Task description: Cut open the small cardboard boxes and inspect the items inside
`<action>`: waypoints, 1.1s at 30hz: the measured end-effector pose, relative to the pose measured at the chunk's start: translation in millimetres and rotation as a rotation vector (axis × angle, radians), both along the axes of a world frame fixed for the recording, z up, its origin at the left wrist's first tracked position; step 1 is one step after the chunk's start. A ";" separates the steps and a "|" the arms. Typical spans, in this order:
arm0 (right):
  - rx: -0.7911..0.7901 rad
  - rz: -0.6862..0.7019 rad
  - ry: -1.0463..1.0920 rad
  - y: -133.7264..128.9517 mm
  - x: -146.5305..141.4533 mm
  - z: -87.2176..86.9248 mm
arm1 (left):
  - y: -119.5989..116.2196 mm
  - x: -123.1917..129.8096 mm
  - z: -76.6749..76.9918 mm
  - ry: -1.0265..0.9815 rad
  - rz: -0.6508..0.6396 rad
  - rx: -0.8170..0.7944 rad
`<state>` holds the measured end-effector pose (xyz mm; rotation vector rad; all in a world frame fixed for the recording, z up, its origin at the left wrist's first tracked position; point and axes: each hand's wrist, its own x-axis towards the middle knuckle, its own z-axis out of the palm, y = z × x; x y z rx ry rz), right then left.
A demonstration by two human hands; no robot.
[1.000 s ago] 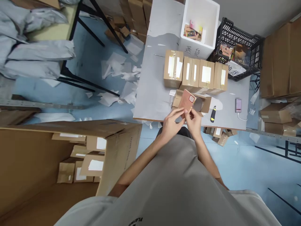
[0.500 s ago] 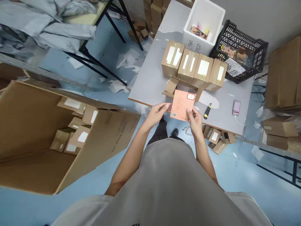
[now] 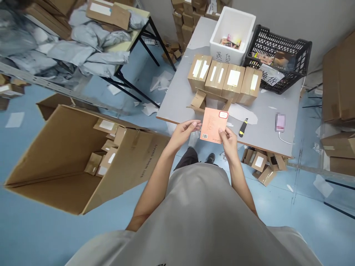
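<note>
My right hand (image 3: 230, 137) pinches the lower right edge of a flat, square, salmon-pink packet (image 3: 213, 125), thumb on its front. The packet has a barcode at its lower left and a red-edged white label at its upper right. Beside its left edge is my left hand (image 3: 185, 133), fingers stretched out and apart; whether the fingertips touch it I cannot tell. Just beyond the packet lies an opened cardboard box (image 3: 199, 100), partly hidden by it. A black and yellow utility knife (image 3: 243, 128) rests on the table to the right.
Several taped cartons (image 3: 232, 79) stand in a row on the grey table (image 3: 177, 99). Behind them are a white foam bin (image 3: 226, 57) and a black crate (image 3: 283, 83). A large open carton (image 3: 133, 162) with small boxes stands at left. Loose boxes (image 3: 259, 161) lie beneath the table's front edge.
The camera view has shifted, showing more of the bag-covered table at left. Both hands and the packet stay almost where they were, with my right hand still gripping it.
</note>
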<state>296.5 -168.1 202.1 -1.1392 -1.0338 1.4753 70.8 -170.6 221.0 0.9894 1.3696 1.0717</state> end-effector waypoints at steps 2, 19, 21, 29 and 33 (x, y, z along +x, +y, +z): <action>0.008 0.026 0.003 3.0 -0.4 0.8 | 2.4 4.6 1.2 -0.008 -0.021 0.015; 0.004 0.053 -0.055 46.1 -28.5 1.1 | 36.8 -17.8 -12.8 -0.078 0.009 -0.018; -0.014 0.060 -0.057 54.8 -35.8 0.0 | 47.9 -23.4 -16.1 -0.088 0.025 -0.019; -0.039 0.005 -0.109 108.9 -80.2 -11.4 | 102.6 -60.3 -34.2 -0.200 0.025 -0.049; -0.050 -0.066 -0.145 140.8 -111.2 -13.2 | 140.2 -89.0 -38.0 -0.257 -0.018 -0.098</action>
